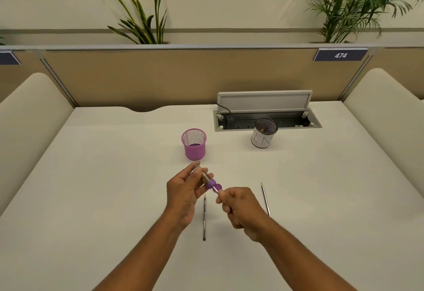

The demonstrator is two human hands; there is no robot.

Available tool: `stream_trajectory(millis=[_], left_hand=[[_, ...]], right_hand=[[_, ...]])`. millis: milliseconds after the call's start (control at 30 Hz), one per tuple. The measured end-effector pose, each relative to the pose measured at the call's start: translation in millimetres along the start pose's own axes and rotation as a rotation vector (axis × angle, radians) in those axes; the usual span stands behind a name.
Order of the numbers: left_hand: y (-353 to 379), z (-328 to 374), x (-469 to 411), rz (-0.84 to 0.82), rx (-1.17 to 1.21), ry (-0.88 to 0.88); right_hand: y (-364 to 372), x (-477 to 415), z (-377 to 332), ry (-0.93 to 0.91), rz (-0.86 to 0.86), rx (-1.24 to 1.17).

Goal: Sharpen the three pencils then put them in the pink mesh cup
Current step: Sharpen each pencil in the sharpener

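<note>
My left hand grips a clear sharpener with a purple cap end, held above the table. My right hand is closed around a pencil whose tip end goes into the sharpener's purple end; most of that pencil is hidden in my fist. A second pencil lies on the table between my hands, point away from me. A third pencil lies to the right of my right hand. The pink mesh cup stands upright just beyond my left hand, and looks empty.
A white-wrapped black mesh cup stands at the back right, in front of an open cable box with its lid raised. A beige partition closes off the far table edge. Padded dividers stand at both sides.
</note>
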State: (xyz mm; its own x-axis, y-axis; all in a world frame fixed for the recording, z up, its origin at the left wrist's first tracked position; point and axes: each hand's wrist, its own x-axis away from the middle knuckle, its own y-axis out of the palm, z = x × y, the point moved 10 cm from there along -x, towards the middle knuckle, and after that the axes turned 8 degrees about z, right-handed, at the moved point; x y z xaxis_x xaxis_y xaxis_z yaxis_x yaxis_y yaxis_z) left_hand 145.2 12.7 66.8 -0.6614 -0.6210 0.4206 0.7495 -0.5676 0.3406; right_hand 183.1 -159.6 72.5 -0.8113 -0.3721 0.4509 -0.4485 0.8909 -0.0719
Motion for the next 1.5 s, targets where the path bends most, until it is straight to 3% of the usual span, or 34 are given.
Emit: stream_trajectory(millis=[100, 200, 500, 633, 800, 900, 1000, 1133, 1500], left_hand=[[7, -1, 2, -0.070, 0.008, -0.025], [9, -10, 1, -0.106, 0.068, -0.089], [-1, -27, -6, -0.066, 0.243, -0.192], [-15, -18, -14, 0.009, 0.286, -0.163], [-38, -20, -19, 0.105, 0.294, -0.147], [-44, -25, -20, 0.127, 0.293, -0.152], [-47, -26, -21, 0.137, 0.308, -0.152], [-50, -27, -22, 0.135, 0.319, -0.154], [-51, -32, -20, 0.124, 0.297, -0.161]], right_hand=[[13, 8, 20, 0.200, -0.161, -0.262], [15, 11, 28, 0.258, -0.245, -0.355], [2, 16, 52, 0.300, -0.193, -0.376], [-29, 12, 59, 0.202, 0.019, -0.217], [-89, 6, 42, -0.007, 0.485, 0.007], [-107, 3, 32, -0.099, 0.641, 0.169], [-113, -7, 25, -0.162, 0.713, 0.459], [-121, -16, 29, -0.099, 0.827, 0.849], [-113, -27, 37, -0.037, 0.819, 1.248]])
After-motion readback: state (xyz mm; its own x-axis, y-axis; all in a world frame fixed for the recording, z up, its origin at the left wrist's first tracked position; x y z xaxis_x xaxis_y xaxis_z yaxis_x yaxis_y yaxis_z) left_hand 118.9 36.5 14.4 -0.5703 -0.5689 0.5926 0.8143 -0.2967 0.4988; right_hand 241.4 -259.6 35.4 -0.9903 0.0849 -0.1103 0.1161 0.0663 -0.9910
